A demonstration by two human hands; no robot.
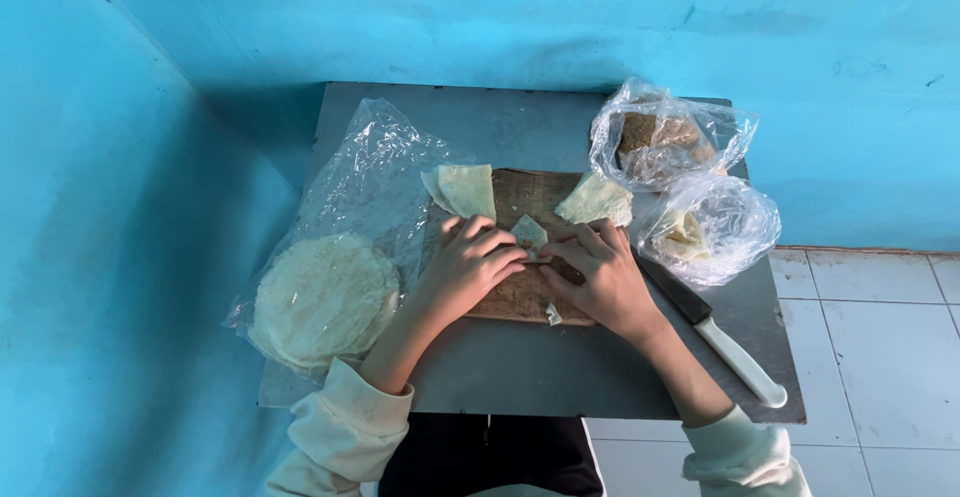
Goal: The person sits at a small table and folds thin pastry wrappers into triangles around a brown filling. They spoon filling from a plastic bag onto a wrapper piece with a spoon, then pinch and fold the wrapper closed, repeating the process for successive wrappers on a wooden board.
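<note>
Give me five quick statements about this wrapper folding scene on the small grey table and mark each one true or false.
1. Both hands meet over a small wrapper piece on the wooden board. True: the left hand and right hand press on it together.
2. The knife is in the right hand. False: it lies on the table, right of that hand, white handle toward the person.
3. A stack of round wrappers lies in a clear plastic bag at the left. True.
4. The board holds no other pieces. False: a cut piece lies at its top left and another at its top right.
5. Two plastic bags sit at the table's far right. True.
</note>
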